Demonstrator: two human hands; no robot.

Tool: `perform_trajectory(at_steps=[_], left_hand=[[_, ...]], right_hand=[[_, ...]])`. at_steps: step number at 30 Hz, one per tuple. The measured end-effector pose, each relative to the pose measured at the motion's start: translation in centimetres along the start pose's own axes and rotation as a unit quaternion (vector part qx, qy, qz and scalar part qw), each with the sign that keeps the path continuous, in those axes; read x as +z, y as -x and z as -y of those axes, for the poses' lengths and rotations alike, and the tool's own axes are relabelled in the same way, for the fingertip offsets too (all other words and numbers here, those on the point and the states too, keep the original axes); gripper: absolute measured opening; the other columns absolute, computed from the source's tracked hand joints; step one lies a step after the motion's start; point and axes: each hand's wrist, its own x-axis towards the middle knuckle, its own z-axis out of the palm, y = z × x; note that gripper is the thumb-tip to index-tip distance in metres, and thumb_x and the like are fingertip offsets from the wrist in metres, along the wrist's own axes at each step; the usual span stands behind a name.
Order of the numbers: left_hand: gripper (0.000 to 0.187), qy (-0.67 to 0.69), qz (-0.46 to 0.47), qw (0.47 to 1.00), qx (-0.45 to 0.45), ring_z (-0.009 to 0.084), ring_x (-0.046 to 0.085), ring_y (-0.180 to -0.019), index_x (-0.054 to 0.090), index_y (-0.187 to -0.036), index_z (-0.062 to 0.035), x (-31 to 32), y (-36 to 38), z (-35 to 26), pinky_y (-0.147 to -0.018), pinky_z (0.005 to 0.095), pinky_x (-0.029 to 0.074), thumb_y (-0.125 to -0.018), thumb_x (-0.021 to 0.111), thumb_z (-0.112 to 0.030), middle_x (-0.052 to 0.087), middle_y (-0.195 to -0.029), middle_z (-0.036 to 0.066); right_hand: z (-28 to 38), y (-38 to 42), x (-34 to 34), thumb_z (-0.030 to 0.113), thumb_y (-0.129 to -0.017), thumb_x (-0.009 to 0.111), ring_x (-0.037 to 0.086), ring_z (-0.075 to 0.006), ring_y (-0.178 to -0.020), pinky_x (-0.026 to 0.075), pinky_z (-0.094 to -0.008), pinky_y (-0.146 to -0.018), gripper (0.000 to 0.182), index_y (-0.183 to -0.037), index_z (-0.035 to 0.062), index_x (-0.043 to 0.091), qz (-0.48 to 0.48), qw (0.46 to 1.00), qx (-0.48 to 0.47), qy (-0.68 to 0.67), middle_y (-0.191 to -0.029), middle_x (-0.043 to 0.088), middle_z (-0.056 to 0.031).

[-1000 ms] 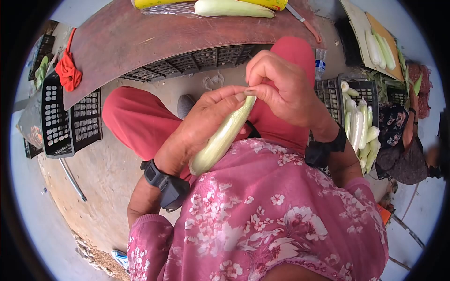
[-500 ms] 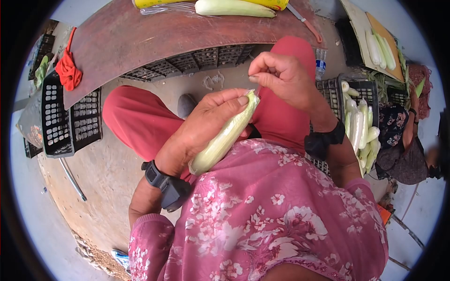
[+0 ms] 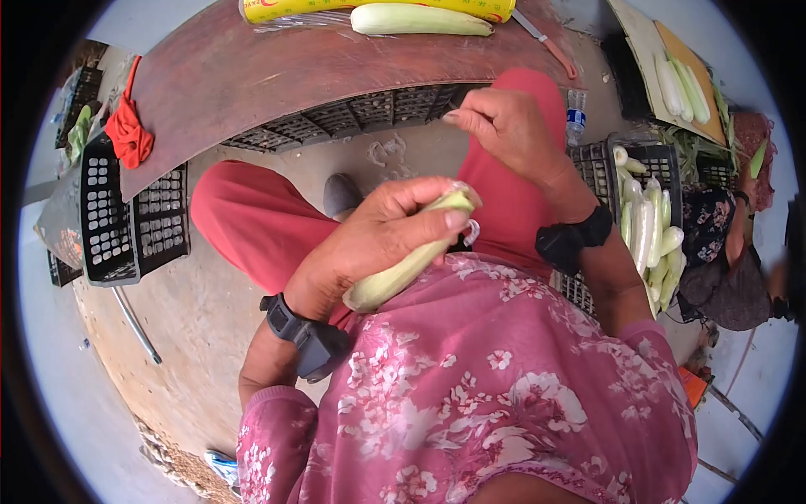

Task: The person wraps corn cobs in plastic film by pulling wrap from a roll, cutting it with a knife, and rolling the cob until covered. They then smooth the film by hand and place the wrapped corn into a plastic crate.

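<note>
Fingers of the left hand point(image 3: 378, 227) are clamped around a pale green corn ear point(image 3: 403, 273), which slants above the lap from near left to far right. Its far tip, with clear film point(image 3: 463, 191) crumpled on it, pokes out between thumb and forefinger. The right hand point(image 3: 508, 130) is raised to the right of that tip and apart from it, above the right knee; its grip is drawn together, thumb against curled fingers (whether anything thin is pinched there, I cannot tell).

On the far side, the reddish-brown tabletop point(image 3: 311, 63) carries a yellow roll point(image 3: 294, 8), a second ear point(image 3: 416, 21) lying just beside it on the near side, and a knife point(image 3: 546, 46) to the right (its handle orange-pink). A red cloth point(image 3: 128, 134) hangs over the left edge, near black crates point(image 3: 109, 197). A grey shoe point(image 3: 340, 193) is on the floor between the knees.

To the right, a black basket point(image 3: 598, 172) holds a pile of pale ears point(image 3: 646, 218), several shiny with wrapping. A water bottle point(image 3: 575, 118) is near its far side. Beyond, more pale ears point(image 3: 684, 88) rest on a board point(image 3: 709, 118), and another person's arm point(image 3: 739, 214) shows at the far right.
</note>
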Motion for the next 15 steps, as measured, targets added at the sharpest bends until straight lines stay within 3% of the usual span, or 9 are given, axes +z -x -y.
perform_trajectory(at_steps=[3, 6, 9, 12, 15], left_hand=[[0.034, 0.045, -0.046, 0.998, 0.002, 0.0104, 0.06, -0.07, 0.06, -0.115, -0.0032, 0.0, 0.5, -0.7, -0.063, 0.0238, 0.05, -0.092, 0.063, -0.029, 0.061, -0.083, 0.003], [0.035, 0.041, -0.074, 0.996, 0.019, 0.0129, 0.061, -0.069, 0.059, -0.115, -0.0036, -0.8, 0.2, 0.2, -0.063, 0.0249, 0.051, -0.092, 0.062, -0.031, 0.061, -0.081, 0.004], [0.032, 0.063, -0.07, 0.995, 0.022, 0.0105, 0.06, -0.07, 0.06, -0.115, -0.0056, -1.6, 0.2, 0.4, -0.064, 0.0237, 0.051, -0.094, 0.062, -0.03, 0.061, -0.083, 0.003], [0.031, 0.081, -0.061, 0.994, 0.028, 0.0102, 0.06, -0.07, 0.06, -0.115, -0.006, -1.8, 0.0, 0.5, -0.065, 0.0239, 0.051, -0.095, 0.061, -0.03, 0.062, -0.083, 0.004], [0.037, 0.074, -0.066, 0.994, 0.038, 0.014, 0.061, -0.069, 0.057, -0.115, -0.0033, -1.7, -0.2, 0.7, -0.065, 0.0264, 0.051, -0.094, 0.06, -0.034, 0.062, -0.083, 0.006]], right_hand=[[-1.6, 0.2, 1.1, 0.014, -0.085, 0.066, 0.06, -0.0333, -0.073, 0.049, -0.0388, -0.064, 0.016, -0.095, 0.0022, 0.064, -0.071, 0.989, -0.128, 0.03, -0.086, 0.065, -0.0133], [-1.3, 0.2, 0.5, 0.013, -0.083, 0.067, 0.062, -0.0273, -0.079, 0.05, -0.0351, -0.07, 0.019, -0.099, 0.0022, 0.066, -0.095, 0.989, -0.115, 0.01, -0.087, 0.066, -0.0123], [1.4, 1.2, -1.0, 0.009, -0.08, 0.071, 0.061, -0.0205, -0.089, 0.048, -0.0307, -0.077, 0.022, -0.1, 0.0052, 0.065, 0.0, 0.97, 0.05, -0.239, -0.099, 0.064, -0.01], [3.6, 1.6, -1.4, 0.004, -0.076, 0.073, 0.058, -0.0172, -0.095, 0.048, -0.0284, -0.082, 0.026, -0.099, 0.0077, 0.063, -0.019, 0.953, -0.183, -0.241, -0.109, 0.058, -0.0068], [5.4, 1.9, -1.1, 0.001, -0.074, 0.075, 0.058, -0.0186, -0.097, 0.048, -0.0285, -0.082, 0.028, -0.097, 0.0082, 0.061, 0.02, 0.95, -0.197, -0.241, -0.112, 0.055, -0.0075]])
